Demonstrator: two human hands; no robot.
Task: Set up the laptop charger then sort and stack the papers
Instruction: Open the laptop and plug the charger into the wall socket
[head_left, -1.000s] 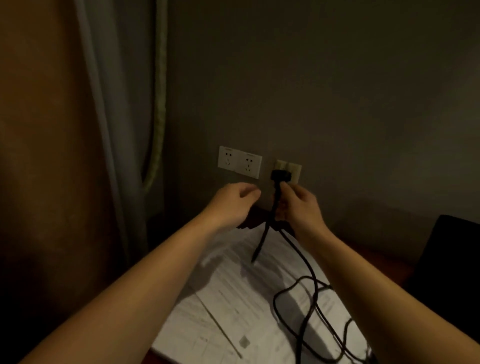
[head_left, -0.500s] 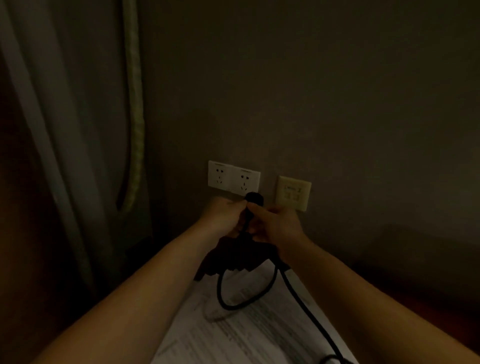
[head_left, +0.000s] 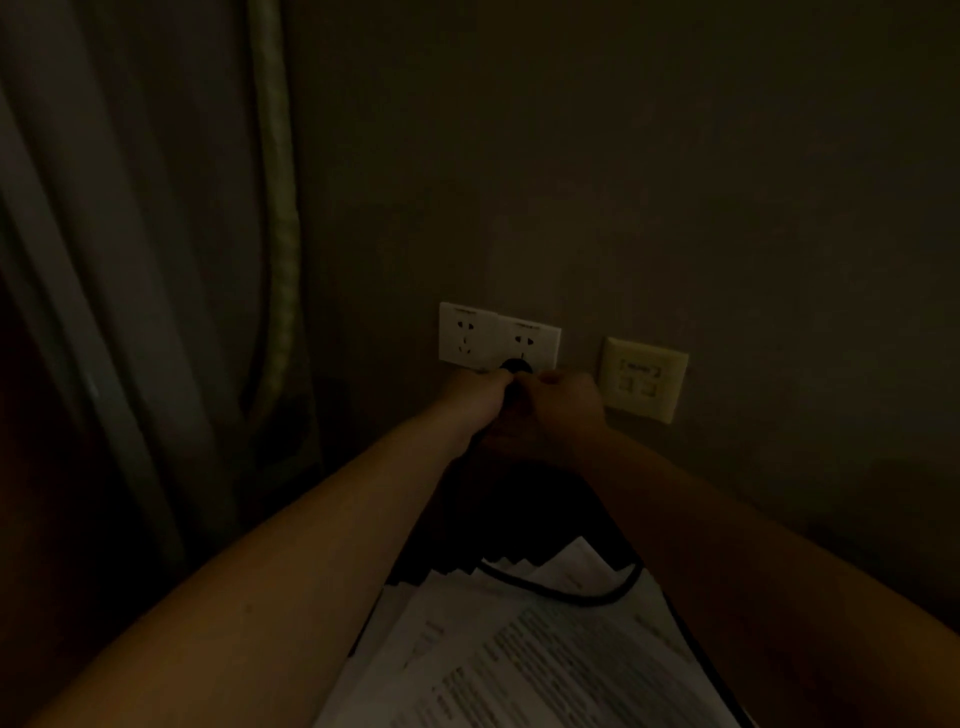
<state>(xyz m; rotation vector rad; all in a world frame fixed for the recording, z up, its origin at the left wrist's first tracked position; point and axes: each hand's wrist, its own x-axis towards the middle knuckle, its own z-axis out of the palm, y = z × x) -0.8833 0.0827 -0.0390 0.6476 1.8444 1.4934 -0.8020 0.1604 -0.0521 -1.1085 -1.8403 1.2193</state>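
Plug at lower edge of socket

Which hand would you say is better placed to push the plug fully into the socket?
Right, narrowly: the right hand closes round the plug at the white socket; the left hand only pinches its side. Dim light, so uncertain.

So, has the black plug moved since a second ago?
Yes. The black plug went left, from in front of the beige wall plate to the right-hand white socket.
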